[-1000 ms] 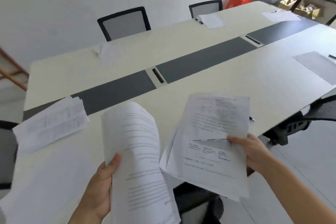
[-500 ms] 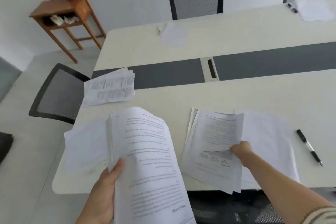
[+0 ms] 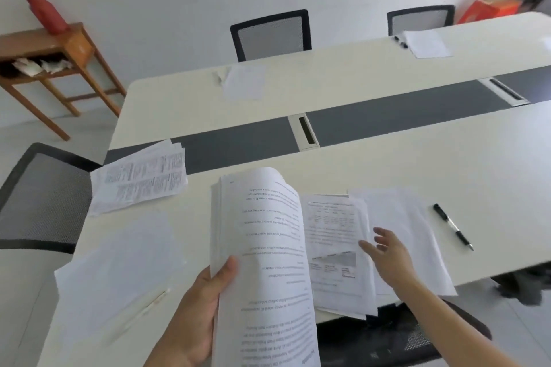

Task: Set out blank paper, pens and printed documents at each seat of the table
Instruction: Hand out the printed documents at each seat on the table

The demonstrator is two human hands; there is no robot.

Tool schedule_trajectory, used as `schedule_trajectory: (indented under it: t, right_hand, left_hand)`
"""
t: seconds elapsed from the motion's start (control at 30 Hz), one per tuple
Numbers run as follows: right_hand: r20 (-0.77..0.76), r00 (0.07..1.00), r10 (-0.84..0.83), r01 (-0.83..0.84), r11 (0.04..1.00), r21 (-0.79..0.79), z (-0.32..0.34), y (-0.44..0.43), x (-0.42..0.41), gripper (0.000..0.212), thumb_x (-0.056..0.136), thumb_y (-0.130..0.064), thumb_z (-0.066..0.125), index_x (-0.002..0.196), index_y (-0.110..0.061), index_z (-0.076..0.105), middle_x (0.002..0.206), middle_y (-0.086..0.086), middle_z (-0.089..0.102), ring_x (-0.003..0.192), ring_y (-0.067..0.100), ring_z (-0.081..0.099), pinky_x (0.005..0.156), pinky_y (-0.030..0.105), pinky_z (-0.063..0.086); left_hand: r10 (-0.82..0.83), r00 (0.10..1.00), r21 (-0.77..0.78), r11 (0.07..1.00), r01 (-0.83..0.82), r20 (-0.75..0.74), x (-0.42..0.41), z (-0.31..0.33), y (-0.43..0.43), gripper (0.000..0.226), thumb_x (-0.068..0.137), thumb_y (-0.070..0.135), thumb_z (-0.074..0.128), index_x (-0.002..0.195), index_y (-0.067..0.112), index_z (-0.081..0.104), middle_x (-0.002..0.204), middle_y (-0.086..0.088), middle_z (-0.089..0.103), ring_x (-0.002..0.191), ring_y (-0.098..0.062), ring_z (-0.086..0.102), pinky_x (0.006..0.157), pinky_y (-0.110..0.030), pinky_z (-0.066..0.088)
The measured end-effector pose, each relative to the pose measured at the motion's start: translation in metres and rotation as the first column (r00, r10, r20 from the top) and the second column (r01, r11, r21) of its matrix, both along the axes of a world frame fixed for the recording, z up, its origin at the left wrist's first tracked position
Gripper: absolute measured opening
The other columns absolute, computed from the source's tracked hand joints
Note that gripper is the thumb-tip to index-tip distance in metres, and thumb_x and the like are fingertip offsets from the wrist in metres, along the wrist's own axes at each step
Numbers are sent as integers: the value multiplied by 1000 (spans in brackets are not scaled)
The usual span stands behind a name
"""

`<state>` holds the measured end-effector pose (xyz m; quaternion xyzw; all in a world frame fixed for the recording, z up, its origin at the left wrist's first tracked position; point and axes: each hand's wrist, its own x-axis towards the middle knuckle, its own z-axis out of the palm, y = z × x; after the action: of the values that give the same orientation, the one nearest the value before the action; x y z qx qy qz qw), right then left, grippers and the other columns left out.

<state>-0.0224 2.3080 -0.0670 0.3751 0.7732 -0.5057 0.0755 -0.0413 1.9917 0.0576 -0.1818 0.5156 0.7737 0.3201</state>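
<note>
The fingers (image 3: 383, 235) of your right hand (image 3: 390, 259) are spread and loose, pinching nothing. They sit over the right edge of the printed set (image 3: 334, 235), and I cannot tell whether they touch it. That set lies flat on the worktop (image 3: 387, 164) at the near seat, overlapping a blank sheet (image 3: 417, 226). A pen (image 3: 453, 226) lies just beside the sheet, to its right. This seat looks to have all three items, and an open hand suits squaring the papers or letting go.

Your left hand (image 3: 199, 313) works differently. Its thumb (image 3: 228, 270) presses on top of the stack (image 3: 262, 247), with the other fingers hidden beneath. That pinch near the stack's left edge lets the top pages curl upward, probably so the next document can be peeled off.

Further out, a printed bundle (image 3: 140, 182) lies at the end seat before the chair (image 3: 38, 197), and blank paper (image 3: 119, 271) lies at the near left corner. Across the worktop, far sheets (image 3: 244, 82) mark another seat, too distant to read as blank or printed. That would explain holding the stack ready.
</note>
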Motion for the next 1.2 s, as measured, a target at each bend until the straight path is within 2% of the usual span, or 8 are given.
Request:
schedule_trajectory:
  t: [0.07, 0.13, 0.23, 0.37, 0.57, 0.8, 0.93, 1.2]
  right_hand:
    - [-21, 997, -79, 65, 927, -369, 27, -25, 23, 57, 82, -45, 67, 130, -15, 56, 122, 7, 67, 111, 23, 63, 96, 43, 50]
    - [32, 995, -91, 88, 714, -695, 45, -47, 49, 60, 80, -55, 65, 124, -14, 63, 119, 13, 70, 112, 33, 64, 97, 47, 50]
    - [-2, 982, -186, 96, 516, -851, 71, -64, 90, 51, 89, -49, 59, 120, -11, 68, 124, 20, 66, 113, 39, 64, 95, 48, 52]
    - [-133, 870, -475, 211, 603, -769, 96, -46, 141, 50, 74, -19, 78, 116, 3, 63, 110, 29, 70, 93, 45, 70, 73, 50, 60]
    - [-272, 722, -636, 382, 695, -609, 112, 8, 227, 65, 51, -29, 86, 104, 5, 69, 100, 28, 72, 90, 47, 70, 76, 55, 59]
    - [-405, 454, -794, 586, 609, -535, 103, 95, 340, 31, 65, -16, 83, 90, 0, 73, 90, 22, 75, 80, 38, 74, 65, 43, 62]
    - [-403, 334, -852, 693, 511, -508, 98, 139, 408, 9, 80, -8, 68, 89, -7, 71, 83, 12, 78, 74, 28, 75, 56, 31, 60]
    - [-342, 45, -938, 812, 234, -535, 90, 205, 498, 14, 77, -7, 74, 90, -7, 69, 85, 9, 77, 65, 18, 75, 52, 26, 59]
  left_hand:
    - [-113, 993, 30, 993, 114, -14, -7, -1, 10, 53, 73, 37, 80, 112, 3, 70, 113, -24, 69, 93, -36, 71, 76, -44, 60]
    - [-235, 972, 71, 969, 236, -26, -12, -3, 22, 72, 57, 39, 88, 117, 3, 68, 117, -24, 68, 97, -37, 69, 78, -44, 58]
    - [-361, 931, 96, 926, 365, -48, -11, 0, 46, 65, 64, 39, 85, 115, 3, 69, 114, -24, 69, 95, -37, 70, 73, -43, 59]
    - [-410, 908, 24, 910, 413, -87, 3, 1, 82, 48, 85, 32, 60, 123, 4, 62, 118, -19, 69, 106, -37, 67, 91, -50, 54]
    - [-502, 855, 31, 860, 510, -135, 58, 11, 154, 45, 86, 33, 54, 123, 8, 65, 121, -17, 68, 112, -33, 65, 103, -50, 45]
    - [-632, 763, 10, 769, 639, -137, 156, 9, 279, 35, 84, 25, 57, 105, 1, 73, 104, -23, 73, 88, -34, 72, 68, -37, 60]
    - [-706, 705, 30, 705, 709, -74, 213, -3, 343, 38, 87, 25, 58, 112, -1, 69, 113, -24, 69, 102, -40, 68, 83, -46, 59]
    - [-847, 531, 17, 531, 847, -29, 280, -5, 444, 41, 84, 21, 60, 115, -4, 65, 114, -26, 68, 100, -40, 68, 85, -45, 58]
